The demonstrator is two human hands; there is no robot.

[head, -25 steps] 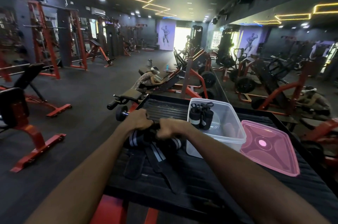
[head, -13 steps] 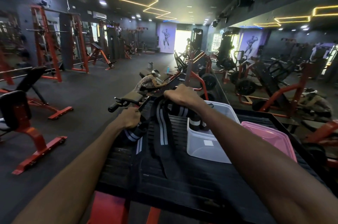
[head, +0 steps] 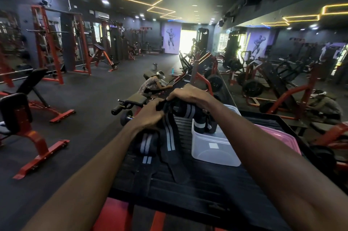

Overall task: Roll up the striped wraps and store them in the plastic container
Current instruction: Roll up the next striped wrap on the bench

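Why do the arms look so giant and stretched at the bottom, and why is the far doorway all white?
Head view: the wide-angle lens stretches whatever is near the edges, so both forearms balloon while the left hand and right hand look small; the bright doorway is overexposed against the dim gym; the striped wrap looks slightly soft.

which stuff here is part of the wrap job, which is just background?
Job:
- left hand and right hand, both gripping the striped wrap
- loose wrap
- rolled wraps in the plastic container
- pink lid

Background:
- black platform
- dumbbell
- red benches
- wall mirror
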